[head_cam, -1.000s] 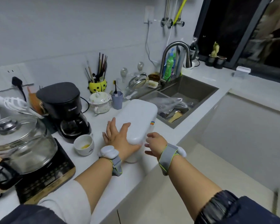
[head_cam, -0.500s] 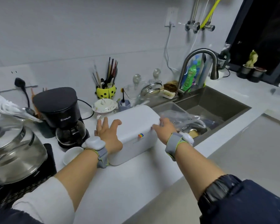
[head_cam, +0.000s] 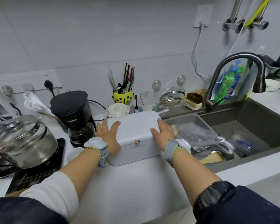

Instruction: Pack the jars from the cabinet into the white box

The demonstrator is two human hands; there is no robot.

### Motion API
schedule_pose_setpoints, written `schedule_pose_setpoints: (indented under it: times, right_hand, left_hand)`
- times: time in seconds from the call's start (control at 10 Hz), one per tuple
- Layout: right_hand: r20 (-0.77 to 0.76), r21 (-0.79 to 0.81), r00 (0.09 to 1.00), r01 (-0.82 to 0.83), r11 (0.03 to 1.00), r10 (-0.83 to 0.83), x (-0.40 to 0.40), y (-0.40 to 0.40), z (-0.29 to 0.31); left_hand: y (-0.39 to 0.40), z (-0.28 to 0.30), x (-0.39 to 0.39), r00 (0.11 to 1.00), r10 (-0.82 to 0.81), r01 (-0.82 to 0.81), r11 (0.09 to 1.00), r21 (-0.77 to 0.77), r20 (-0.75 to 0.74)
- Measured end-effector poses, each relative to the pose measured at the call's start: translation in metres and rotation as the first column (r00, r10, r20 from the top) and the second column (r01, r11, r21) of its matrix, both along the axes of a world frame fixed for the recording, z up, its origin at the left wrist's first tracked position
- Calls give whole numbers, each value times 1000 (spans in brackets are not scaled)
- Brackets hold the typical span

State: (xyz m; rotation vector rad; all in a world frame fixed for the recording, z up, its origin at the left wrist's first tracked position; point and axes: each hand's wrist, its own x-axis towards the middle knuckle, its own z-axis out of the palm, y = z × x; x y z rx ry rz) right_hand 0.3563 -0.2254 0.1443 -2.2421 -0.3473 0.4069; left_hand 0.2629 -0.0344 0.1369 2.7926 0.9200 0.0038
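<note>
gripping the white box [head_cam: 132, 125] lid edges, both hands spread flat.

View: one head-worn wide-angle camera, no second view.
Facing: forward and down over the countertop [head_cam: 136, 183], towards the tiled wall.
Nearness: close; both forearms reach in from the bottom edge.
Frame: white box [head_cam: 132, 126] centred, coffee maker [head_cam: 73, 113] left, sink [head_cam: 249, 131] right.

Place: home kitchen
Signs: sink [head_cam: 242, 126] with faucet [head_cam: 238, 62], coffee maker [head_cam: 73, 113], glass kettle [head_cam: 21, 139], chopstick holder [head_cam: 123, 97]
</note>
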Motion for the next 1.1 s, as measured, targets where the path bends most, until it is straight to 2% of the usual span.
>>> schedule_pose_setpoints:
  times: [0.4,0.7,0.9,1.0,1.1]
  right_hand:
    - [-19,19,998,-54,998,55,8,2,4]
    - [12,1,999,-35,999,35,12,6,-2]
    - [-5,-128,999,-32,991,32,13,9,1]
    - [5,-161,999,-44,986,45,10,7,9]
    - [77,-136,997,-14,991,24,3,1,33]
  left_hand:
    - [15,10,10,997,-62,59,997,-49,-54]
    - [14,15,9,997,-80,80,990,-116,2]
    - [16,21,5,992,-104,97,990,-100,-65]
    - [17,23,3,985,-124,115,990,-77,-122]
    - [12,45,1,969,-178,166,983,-79,-171]
